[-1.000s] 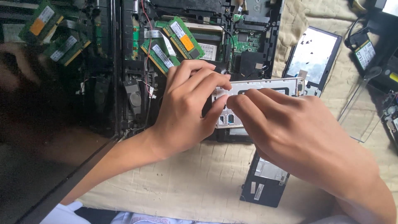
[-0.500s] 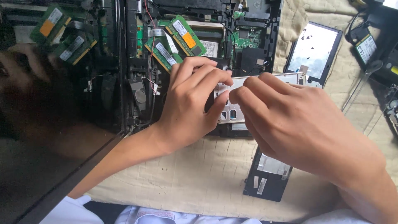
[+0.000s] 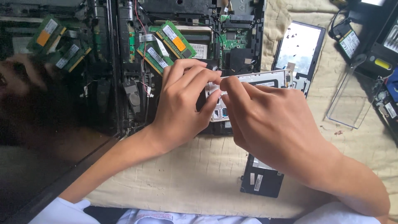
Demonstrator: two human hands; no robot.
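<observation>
Over the opened laptop chassis (image 3: 186, 25), its memory sticks (image 3: 163, 45) exposed, the left hand (image 3: 182, 99) and right hand (image 3: 269, 124) both pinch the silver drive caddy (image 3: 265, 79), seemingly not yet fully freed.

beige quilted cloth (image 3: 174, 174) — on it an opened laptop (image 3: 182, 25), black panels (image 3: 262, 180), perhaps a clear cover (image 3: 352, 99).

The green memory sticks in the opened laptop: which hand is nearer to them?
Left. The left hand has its fingertips just below and right of the green memory sticks. The right hand lies farther right, on the silver drive.
</observation>
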